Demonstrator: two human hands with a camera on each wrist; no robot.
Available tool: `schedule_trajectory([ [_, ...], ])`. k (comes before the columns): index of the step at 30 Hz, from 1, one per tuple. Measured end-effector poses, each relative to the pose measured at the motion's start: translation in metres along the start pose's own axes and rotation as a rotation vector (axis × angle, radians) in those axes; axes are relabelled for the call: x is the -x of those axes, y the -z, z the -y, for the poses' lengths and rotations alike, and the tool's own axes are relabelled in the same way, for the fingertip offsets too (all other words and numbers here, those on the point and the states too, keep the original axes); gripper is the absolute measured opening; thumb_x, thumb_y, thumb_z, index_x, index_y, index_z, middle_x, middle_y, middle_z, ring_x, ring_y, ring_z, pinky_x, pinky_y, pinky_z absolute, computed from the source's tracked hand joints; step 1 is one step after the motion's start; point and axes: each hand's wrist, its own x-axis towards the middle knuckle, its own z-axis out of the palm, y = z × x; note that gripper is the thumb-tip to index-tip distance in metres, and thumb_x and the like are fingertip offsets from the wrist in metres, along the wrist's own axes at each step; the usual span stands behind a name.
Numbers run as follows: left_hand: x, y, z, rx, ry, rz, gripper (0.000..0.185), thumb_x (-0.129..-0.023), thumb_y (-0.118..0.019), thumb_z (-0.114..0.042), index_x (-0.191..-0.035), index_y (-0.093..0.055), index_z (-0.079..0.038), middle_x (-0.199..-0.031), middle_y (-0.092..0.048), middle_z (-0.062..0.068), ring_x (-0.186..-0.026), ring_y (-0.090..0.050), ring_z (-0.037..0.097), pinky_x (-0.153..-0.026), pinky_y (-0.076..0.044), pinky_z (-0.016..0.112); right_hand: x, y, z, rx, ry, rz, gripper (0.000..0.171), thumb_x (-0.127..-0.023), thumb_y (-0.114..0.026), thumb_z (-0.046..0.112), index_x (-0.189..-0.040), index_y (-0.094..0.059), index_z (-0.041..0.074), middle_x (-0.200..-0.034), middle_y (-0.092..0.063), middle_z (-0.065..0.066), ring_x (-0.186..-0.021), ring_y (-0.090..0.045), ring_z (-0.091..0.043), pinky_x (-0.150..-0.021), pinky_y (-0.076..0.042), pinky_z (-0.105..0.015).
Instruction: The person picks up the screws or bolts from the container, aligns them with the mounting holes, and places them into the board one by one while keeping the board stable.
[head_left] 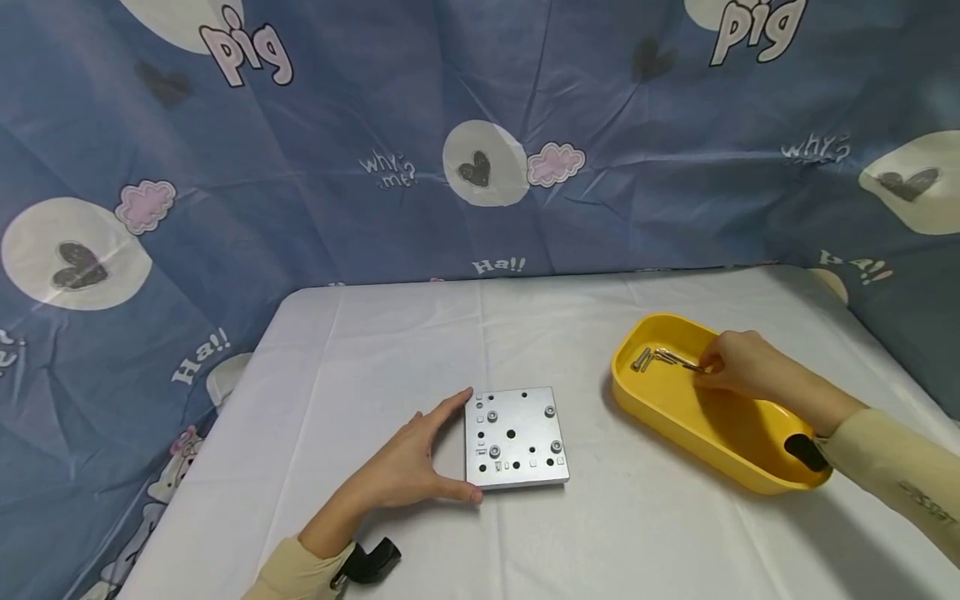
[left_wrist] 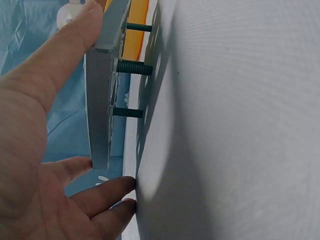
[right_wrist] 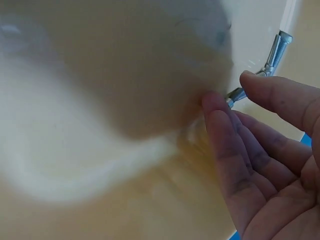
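My left hand (head_left: 408, 462) holds a square silver metal plate (head_left: 525, 429) across its left side, thumb at the near corner and index finger at the far one. Several socket-head screws sit in the plate's holes; in the left wrist view, threaded screw shanks (left_wrist: 134, 67) stick out of its underside toward the table. My right hand (head_left: 742, 367) is inside the yellow tray (head_left: 675, 421), fingertips right at the loose metal screws (head_left: 667, 357). In the right wrist view, a gap shows between thumb and fingers, with a screw (right_wrist: 237, 95) seen in it.
A white cloth covers the table (head_left: 390, 350). Behind it hangs a blue printed curtain (head_left: 405, 225). The tray's raised walls surround my right hand. A black strap device (head_left: 371, 562) sits on my left wrist, close over the cloth.
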Motion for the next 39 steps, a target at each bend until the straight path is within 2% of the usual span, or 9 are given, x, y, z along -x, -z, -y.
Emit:
schedule_trajectory([
  [9,-0.001,-0.001,0.004,0.011,0.006,-0.017,0.135,-0.063,-0.104,-0.048,-0.172,-0.028,-0.024,-0.175,-0.039,0.002,-0.163,-0.034,0.033,-0.138,-0.009,0.063,-0.003,-0.006,0.0,-0.002,-0.017,-0.039,0.019,-0.089,-0.084,0.007,-0.098,-0.08,-0.01,-0.09,-0.08,-0.019,-0.079,-0.073,-0.029,-0.074,-0.066,-0.048],
  [13,-0.001,0.0,0.005,0.017,0.018,-0.011,0.133,-0.064,-0.104,-0.049,-0.171,-0.029,-0.027,-0.175,-0.038,0.002,-0.163,-0.033,0.033,-0.138,-0.007,0.063,-0.006,-0.006,0.001,-0.012,-0.039,-0.034,0.018,-0.089,-0.083,0.005,-0.098,-0.08,-0.01,-0.091,-0.08,-0.019,-0.076,-0.069,-0.023,-0.07,-0.065,-0.042],
  [20,-0.002,0.0,0.008,0.02,0.009,-0.006,0.133,-0.065,-0.103,-0.049,-0.172,-0.028,-0.026,-0.175,-0.038,0.003,-0.164,-0.033,0.032,-0.139,-0.006,0.062,-0.009,-0.007,0.002,-0.01,-0.04,-0.052,0.011,-0.089,-0.084,0.004,-0.09,-0.08,-0.006,-0.082,-0.078,-0.011,-0.068,-0.062,-0.017,-0.061,-0.057,-0.032],
  [31,-0.003,0.001,0.013,0.043,-0.025,0.007,0.131,-0.067,-0.102,-0.05,-0.172,-0.027,-0.027,-0.176,-0.036,0.002,-0.164,-0.032,0.03,-0.139,-0.003,0.062,-0.009,-0.009,0.003,-0.02,-0.048,-0.043,0.009,-0.089,-0.082,0.003,-0.091,-0.08,-0.006,-0.084,-0.078,-0.013,-0.069,-0.064,-0.018,-0.062,-0.059,-0.035],
  [39,-0.001,0.001,0.013,0.047,-0.018,0.022,0.132,-0.068,-0.101,-0.049,-0.173,-0.023,-0.031,-0.176,-0.034,0.002,-0.165,-0.03,0.03,-0.139,0.0,0.059,-0.009,-0.009,0.003,-0.026,-0.057,-0.044,0.011,-0.088,-0.084,0.004,-0.092,-0.081,-0.005,-0.084,-0.078,-0.012,-0.068,-0.064,-0.018,-0.06,-0.057,-0.032],
])
